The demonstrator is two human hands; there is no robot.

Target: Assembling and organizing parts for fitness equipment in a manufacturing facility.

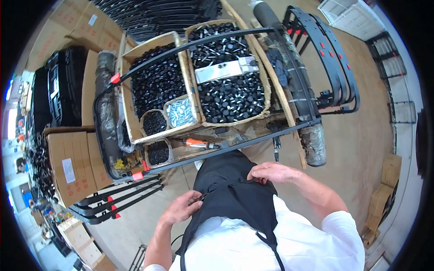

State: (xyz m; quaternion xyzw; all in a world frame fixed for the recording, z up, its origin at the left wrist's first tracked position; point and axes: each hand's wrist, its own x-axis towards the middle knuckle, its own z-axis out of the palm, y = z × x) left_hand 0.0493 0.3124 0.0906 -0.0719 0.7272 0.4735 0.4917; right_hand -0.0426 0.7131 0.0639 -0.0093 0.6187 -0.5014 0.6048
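Your black apron [242,196] runs lengthwise away from you, between your left hand [181,207] and right hand [274,173], the right farther forward; both touch it, fingers curled; whether either grip pinches cloth, I cannot tell; beyond, a black frame [194,158] crosses ahead; floor [361,149] shows either side.

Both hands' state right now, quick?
Left hand: half-curled beside the apron; grip can't be told.
Right hand: curled at the apron; can't tell if holding it.
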